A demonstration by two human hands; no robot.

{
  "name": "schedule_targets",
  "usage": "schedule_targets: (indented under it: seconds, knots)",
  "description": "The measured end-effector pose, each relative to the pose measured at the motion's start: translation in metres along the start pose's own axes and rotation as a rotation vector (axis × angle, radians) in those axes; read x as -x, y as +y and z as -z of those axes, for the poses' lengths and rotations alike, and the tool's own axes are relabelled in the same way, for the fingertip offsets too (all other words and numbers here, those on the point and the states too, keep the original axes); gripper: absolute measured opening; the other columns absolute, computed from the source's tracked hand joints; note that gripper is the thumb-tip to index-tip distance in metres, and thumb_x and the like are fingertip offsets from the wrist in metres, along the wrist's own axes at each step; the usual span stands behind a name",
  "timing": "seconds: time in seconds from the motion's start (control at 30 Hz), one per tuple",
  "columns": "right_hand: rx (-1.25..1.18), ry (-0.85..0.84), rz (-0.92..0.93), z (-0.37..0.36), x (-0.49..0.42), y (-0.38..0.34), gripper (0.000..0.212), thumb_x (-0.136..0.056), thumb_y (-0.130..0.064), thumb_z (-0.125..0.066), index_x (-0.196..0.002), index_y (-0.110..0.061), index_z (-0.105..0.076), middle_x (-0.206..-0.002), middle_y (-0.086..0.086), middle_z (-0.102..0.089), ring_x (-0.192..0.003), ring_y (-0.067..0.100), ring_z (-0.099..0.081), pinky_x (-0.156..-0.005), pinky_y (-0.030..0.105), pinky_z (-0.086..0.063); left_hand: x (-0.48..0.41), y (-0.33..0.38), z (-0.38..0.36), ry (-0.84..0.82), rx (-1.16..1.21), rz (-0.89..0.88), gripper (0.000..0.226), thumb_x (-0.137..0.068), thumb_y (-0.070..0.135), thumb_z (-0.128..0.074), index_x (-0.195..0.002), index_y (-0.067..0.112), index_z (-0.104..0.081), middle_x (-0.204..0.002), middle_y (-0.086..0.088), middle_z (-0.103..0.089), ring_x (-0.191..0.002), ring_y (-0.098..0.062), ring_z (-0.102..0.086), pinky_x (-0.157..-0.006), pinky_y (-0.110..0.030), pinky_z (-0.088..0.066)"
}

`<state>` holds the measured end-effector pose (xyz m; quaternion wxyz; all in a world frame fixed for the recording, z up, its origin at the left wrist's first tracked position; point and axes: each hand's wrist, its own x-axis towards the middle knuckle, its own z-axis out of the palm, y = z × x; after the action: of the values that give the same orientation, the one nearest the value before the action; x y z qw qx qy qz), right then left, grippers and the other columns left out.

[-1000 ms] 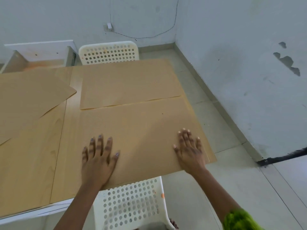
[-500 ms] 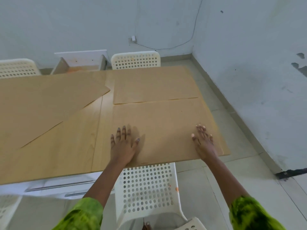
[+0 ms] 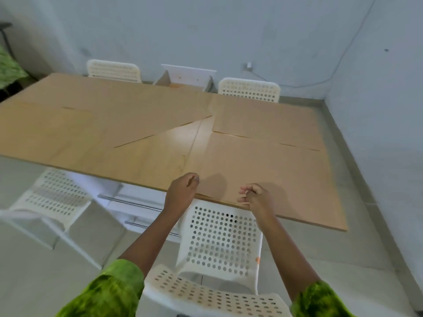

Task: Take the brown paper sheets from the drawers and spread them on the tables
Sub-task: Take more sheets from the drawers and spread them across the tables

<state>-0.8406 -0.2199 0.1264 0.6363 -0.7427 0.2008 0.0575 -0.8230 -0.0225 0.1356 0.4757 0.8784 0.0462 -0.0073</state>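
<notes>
Your long light-wood table (image 3: 160, 161) fills the middle of the frame from the left edge to the lower right. Flat brown paper sheets cover most of it: a big slanted sheet (image 3: 96, 124) across the left half, a far sheet (image 3: 263, 120) in the upper right, and a near sheet (image 3: 270, 175) in the right centre, whose near edge runs along the table's front edge. A bare wedge of wood shows between the slanted sheet and the two right-hand ones.

Around the table stand white perforated plastic chairs: one (image 3: 219, 234) tucked in below your hands, one (image 3: 52, 195) at lower left, two (image 3: 249, 89) along the far side. An open white drawer box (image 3: 187, 76) sits between the far chairs at top centre.

Your left hand (image 3: 180, 191) hovers at the near sheet's left front corner, its grip curled loosely and holding nothing. Your right hand (image 3: 256, 197) sits over the same sheet's front edge, fingers (image 3: 242, 199) curled in; you cannot tell whether that grip pinches the paper's edge. Green sleeves (image 3: 107, 291) show at the bottom.
</notes>
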Motion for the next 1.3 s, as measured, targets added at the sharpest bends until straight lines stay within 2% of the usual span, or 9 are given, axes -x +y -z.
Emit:
schedule_targets:
  seconds: [0.1, 0.3, 0.47, 0.6, 0.87, 0.97, 1.07, 1.2, 1.3]
  knots:
    - [-0.019, -0.061, -0.011, -0.042, 0.006, -0.012, 0.030, -0.092, 0.002, -0.034, -0.087, -0.013, -0.059, -0.088, 0.003, -0.061, -0.067, 0.015, -0.059, -0.059, 0.020, -0.046, 0.000, -0.022, 0.037, 0.041, 0.123, 0.073, 0.020, -0.094, 0.016, -0.045, -0.097, 0.017, -0.065, -0.087, 0.004, -0.069, -0.081, -0.024, -0.065, -0.079, -0.037, -0.051]
    - [-0.053, -0.146, -0.036, -0.158, 0.011, -0.036, 0.031, -0.090, 0.007, -0.031, -0.086, -0.010, -0.057, -0.089, 0.008, -0.060, -0.062, 0.016, -0.058, -0.056, 0.022, -0.044, -0.021, -0.079, 0.125, 0.112, 0.238, 0.139, 0.019, -0.094, 0.015, -0.045, -0.093, 0.017, -0.063, -0.086, 0.001, -0.069, -0.076, -0.014, -0.065, -0.076, -0.031, -0.048]
    - [-0.090, -0.089, -0.068, -0.249, 0.011, -0.056, 0.028, -0.091, 0.005, -0.032, -0.090, -0.008, -0.057, -0.088, 0.007, -0.059, -0.060, 0.015, -0.057, -0.048, 0.015, -0.044, -0.053, -0.122, 0.204, 0.044, 0.288, 0.188, 0.017, -0.094, 0.016, -0.044, -0.096, 0.017, -0.061, -0.087, 0.002, -0.067, -0.073, -0.012, -0.062, -0.073, -0.029, -0.045]
    - [-0.106, -0.070, -0.072, -0.305, 0.005, -0.073, 0.028, -0.091, 0.004, -0.033, -0.090, -0.009, -0.057, -0.084, 0.004, -0.059, -0.063, 0.017, -0.058, -0.055, 0.022, -0.044, -0.081, -0.148, 0.254, -0.028, 0.291, 0.203, 0.014, -0.093, 0.015, -0.047, -0.097, 0.016, -0.060, -0.097, -0.004, -0.066, -0.073, -0.014, -0.061, -0.070, -0.031, -0.044]
    - [0.019, -0.105, 0.004, -0.381, -0.058, -0.107, 0.024, -0.089, -0.002, -0.043, -0.077, -0.018, -0.057, -0.079, -0.001, -0.058, -0.066, 0.011, -0.056, -0.057, 0.023, -0.043, -0.162, -0.173, 0.291, -0.076, 0.482, 0.363, 0.012, -0.092, 0.016, -0.049, -0.102, 0.015, -0.056, -0.098, -0.001, -0.059, -0.089, -0.017, -0.056, -0.072, -0.028, -0.042]
    - [0.061, -0.125, 0.022, -0.401, -0.095, -0.117, 0.024, -0.089, -0.002, -0.044, -0.075, -0.019, -0.056, -0.079, 0.000, -0.056, -0.067, 0.011, -0.054, -0.057, 0.023, -0.042, -0.197, -0.176, 0.294, -0.119, 0.559, 0.429, 0.008, -0.093, 0.016, -0.048, -0.099, 0.016, -0.054, -0.094, -0.001, -0.053, -0.083, -0.017, -0.051, -0.069, -0.029, -0.041]
    - [0.162, -0.122, 0.051, -0.417, -0.134, -0.123, 0.023, -0.088, -0.001, -0.044, -0.080, -0.018, -0.059, -0.090, 0.004, -0.060, -0.083, 0.017, -0.057, -0.072, 0.028, -0.045, -0.232, -0.179, 0.290, -0.114, 0.678, 0.529, 0.015, -0.095, 0.014, -0.046, -0.109, 0.012, -0.051, -0.108, -0.004, -0.050, -0.102, -0.021, -0.048, -0.086, -0.036, -0.041]
    - [0.497, -0.119, 0.114, -0.422, -0.187, -0.125, 0.032, -0.089, -0.003, -0.042, -0.113, -0.009, -0.063, -0.122, 0.004, -0.060, -0.115, 0.021, -0.054, -0.096, 0.029, -0.040, -0.271, -0.169, 0.282, -0.129, 0.784, 0.638, 0.038, -0.098, 0.016, -0.041, -0.134, 0.005, -0.042, -0.144, -0.009, -0.038, -0.127, -0.022, -0.045, -0.101, -0.033, -0.038]
    - [0.702, -0.130, 0.133, -0.414, -0.223, -0.131, 0.039, -0.089, -0.005, -0.042, -0.125, -0.011, -0.056, -0.137, 0.006, -0.051, -0.127, 0.023, -0.046, -0.102, 0.029, -0.036, -0.298, -0.152, 0.279, -0.172, 0.974, 0.675, 0.045, -0.101, 0.026, -0.030, -0.136, 0.001, -0.043, -0.125, -0.009, -0.057, -0.091, -0.016, -0.064, -0.078, -0.023, -0.047]
